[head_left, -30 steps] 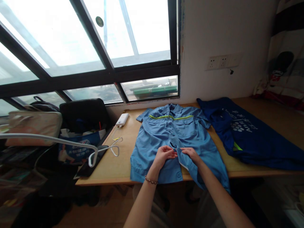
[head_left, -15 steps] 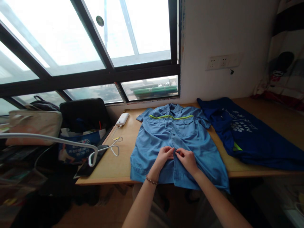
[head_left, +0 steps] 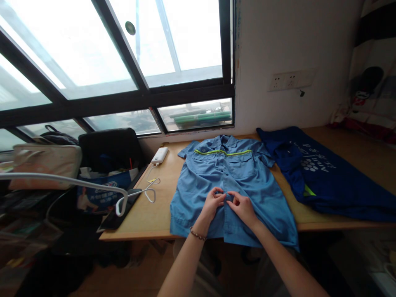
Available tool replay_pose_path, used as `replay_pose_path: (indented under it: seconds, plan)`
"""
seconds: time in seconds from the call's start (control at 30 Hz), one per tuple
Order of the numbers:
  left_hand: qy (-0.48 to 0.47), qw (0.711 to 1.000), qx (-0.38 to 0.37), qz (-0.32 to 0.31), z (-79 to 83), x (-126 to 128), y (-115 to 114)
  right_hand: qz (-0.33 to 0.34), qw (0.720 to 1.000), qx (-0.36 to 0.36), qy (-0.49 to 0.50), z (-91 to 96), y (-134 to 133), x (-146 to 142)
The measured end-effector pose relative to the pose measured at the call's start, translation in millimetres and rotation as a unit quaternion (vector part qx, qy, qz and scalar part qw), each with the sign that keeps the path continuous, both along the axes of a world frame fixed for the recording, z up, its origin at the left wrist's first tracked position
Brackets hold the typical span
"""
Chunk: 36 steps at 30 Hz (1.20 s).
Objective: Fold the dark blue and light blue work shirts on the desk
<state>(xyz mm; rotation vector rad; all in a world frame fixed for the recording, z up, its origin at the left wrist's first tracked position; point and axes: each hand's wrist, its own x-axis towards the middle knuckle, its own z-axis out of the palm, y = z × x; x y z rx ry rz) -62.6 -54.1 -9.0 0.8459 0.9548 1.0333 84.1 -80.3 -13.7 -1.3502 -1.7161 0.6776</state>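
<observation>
A light blue work shirt with a yellow-green stripe across the chest lies flat, front up, on a wooden table. Its hem hangs over the near edge. My left hand and my right hand meet at the shirt's centre front, a little below the middle. Both pinch the front placket between fingertips, knuckles bent. A bead bracelet circles my left wrist.
A dark blue garment with white print lies to the shirt's right. A white power bank and its looped cable lie on the left. Bags and a dark chair crowd the left side. Window behind, wall sockets at right.
The turned-back right front flap has been laid flat over the left. Both hands have come together and moved slightly up the placket, and pinch it now.
</observation>
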Motion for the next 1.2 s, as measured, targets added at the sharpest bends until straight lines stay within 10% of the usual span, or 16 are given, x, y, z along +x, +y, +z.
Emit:
replay_pose_path:
  seconds: [1.2]
  plan:
    - [0.020, 0.999, 0.027, 0.023, -0.6, 4, 2, 0.047, 0.993, -0.065, 0.084, -2.1, 7, 9]
